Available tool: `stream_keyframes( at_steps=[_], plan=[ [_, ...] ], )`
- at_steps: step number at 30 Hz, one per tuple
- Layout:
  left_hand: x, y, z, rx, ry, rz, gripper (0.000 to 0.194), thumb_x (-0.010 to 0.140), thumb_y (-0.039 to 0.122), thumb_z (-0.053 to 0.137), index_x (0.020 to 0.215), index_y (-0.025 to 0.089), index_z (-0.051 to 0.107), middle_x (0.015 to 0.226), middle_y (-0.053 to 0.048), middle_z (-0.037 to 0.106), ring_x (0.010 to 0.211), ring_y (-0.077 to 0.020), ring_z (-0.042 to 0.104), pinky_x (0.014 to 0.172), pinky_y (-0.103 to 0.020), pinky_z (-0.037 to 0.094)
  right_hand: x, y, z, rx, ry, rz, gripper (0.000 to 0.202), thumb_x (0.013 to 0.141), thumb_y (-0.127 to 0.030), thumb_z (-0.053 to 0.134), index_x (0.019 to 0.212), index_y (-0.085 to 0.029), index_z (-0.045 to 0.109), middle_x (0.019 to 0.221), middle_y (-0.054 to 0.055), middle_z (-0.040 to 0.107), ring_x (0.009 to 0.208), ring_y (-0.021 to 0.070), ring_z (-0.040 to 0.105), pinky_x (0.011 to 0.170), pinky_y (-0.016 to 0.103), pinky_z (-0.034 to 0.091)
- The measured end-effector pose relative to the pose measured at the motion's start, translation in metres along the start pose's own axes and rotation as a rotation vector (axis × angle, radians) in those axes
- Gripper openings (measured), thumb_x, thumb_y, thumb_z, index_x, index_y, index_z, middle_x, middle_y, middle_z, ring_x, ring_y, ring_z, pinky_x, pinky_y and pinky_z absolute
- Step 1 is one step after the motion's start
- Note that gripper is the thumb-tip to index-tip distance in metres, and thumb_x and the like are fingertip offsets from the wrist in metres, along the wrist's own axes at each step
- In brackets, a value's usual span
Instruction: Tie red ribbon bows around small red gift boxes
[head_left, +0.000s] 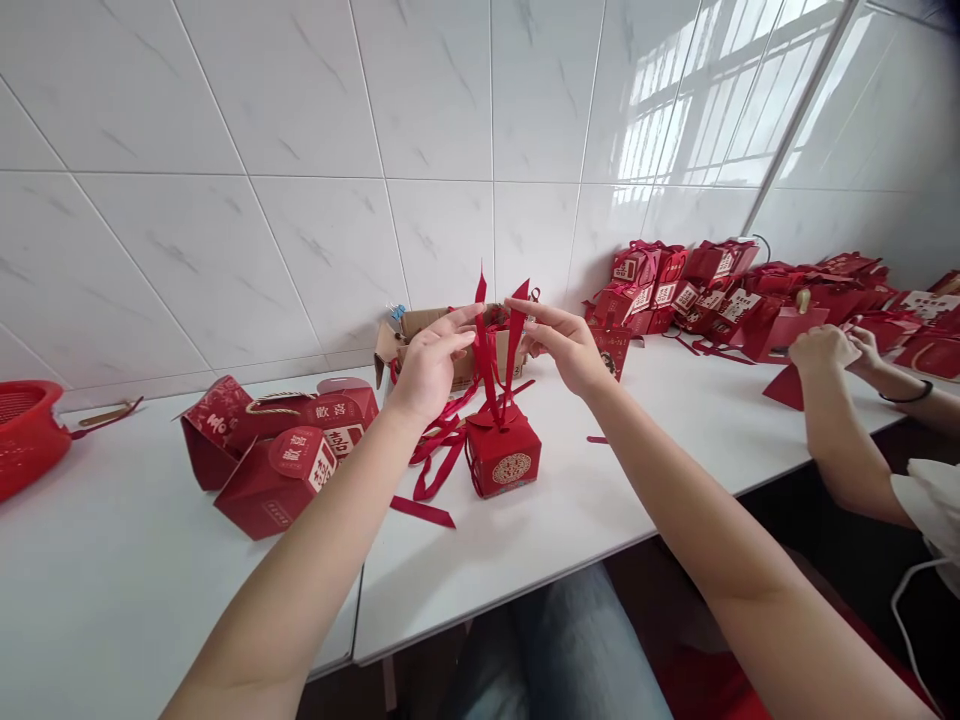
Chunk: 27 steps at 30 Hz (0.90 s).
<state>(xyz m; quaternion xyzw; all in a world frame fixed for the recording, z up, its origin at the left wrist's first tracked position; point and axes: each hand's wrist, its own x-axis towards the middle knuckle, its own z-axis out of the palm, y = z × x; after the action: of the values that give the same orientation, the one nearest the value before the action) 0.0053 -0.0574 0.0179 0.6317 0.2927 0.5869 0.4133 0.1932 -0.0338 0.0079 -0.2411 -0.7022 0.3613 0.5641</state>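
A small red box [504,455] with a round pale emblem stands upright on the white table [450,590]. Two ends of a red ribbon [513,350] rise from its top. My left hand [435,362] pinches the left end between its fingers, above and left of the box. On the other side, my right hand [559,345] has its fingers closed on the right end. Both ends are drawn up near each other, their tips sticking out above the fingers. Loose red ribbons [439,455] lie to the left of the box.
Larger red gift boxes [277,470] and a red basket [30,435] are at the left. Behind my hands is a cardboard box [386,350]. Many red boxes [645,285] are piled at the back right. Another person's hands [825,350] work at the right.
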Motion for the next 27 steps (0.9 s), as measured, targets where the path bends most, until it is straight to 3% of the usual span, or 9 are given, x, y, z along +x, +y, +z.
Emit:
stream_keyframes(
  at_steps=[7, 16, 27],
  plan=[
    [-0.003, 0.007, 0.007, -0.079, -0.055, 0.031, 0.044, 0.076, 0.024, 0.055, 0.119, 0.021, 0.06, 0.11, -0.004, 0.067, 0.113, -0.024, 0.056, 0.095, -0.038, 0.041, -0.002, 0.004, -0.002, -0.008, 0.0, -0.048, 0.039, 0.083, -0.034, 0.057, 0.121, -0.025, 0.062, 0.072, -0.001, 0.06, 0.065, 0.0129, 0.057, 0.074, 0.034, 0.05],
    [0.008, 0.016, -0.014, -0.106, 0.048, -0.078, 0.049, 0.074, 0.024, 0.054, 0.123, 0.016, 0.057, 0.119, -0.006, 0.06, 0.117, -0.0247, 0.051, 0.092, -0.036, 0.043, -0.014, -0.017, -0.009, -0.129, 0.073, -0.159, 0.033, 0.086, -0.039, 0.058, 0.114, -0.025, 0.066, 0.065, -0.001, 0.059, 0.063, 0.0136, 0.058, 0.069, 0.035, 0.05],
    [0.013, 0.026, -0.019, -0.003, -0.009, -0.075, 0.054, 0.074, 0.026, 0.054, 0.127, 0.016, 0.052, 0.105, -0.007, 0.062, 0.11, -0.0261, 0.055, 0.093, -0.041, 0.043, -0.02, -0.03, -0.013, -0.163, 0.16, -0.184, 0.028, 0.083, -0.038, 0.061, 0.105, -0.024, 0.07, 0.065, -0.001, 0.063, 0.06, 0.0138, 0.059, 0.063, 0.032, 0.05]
  ],
)
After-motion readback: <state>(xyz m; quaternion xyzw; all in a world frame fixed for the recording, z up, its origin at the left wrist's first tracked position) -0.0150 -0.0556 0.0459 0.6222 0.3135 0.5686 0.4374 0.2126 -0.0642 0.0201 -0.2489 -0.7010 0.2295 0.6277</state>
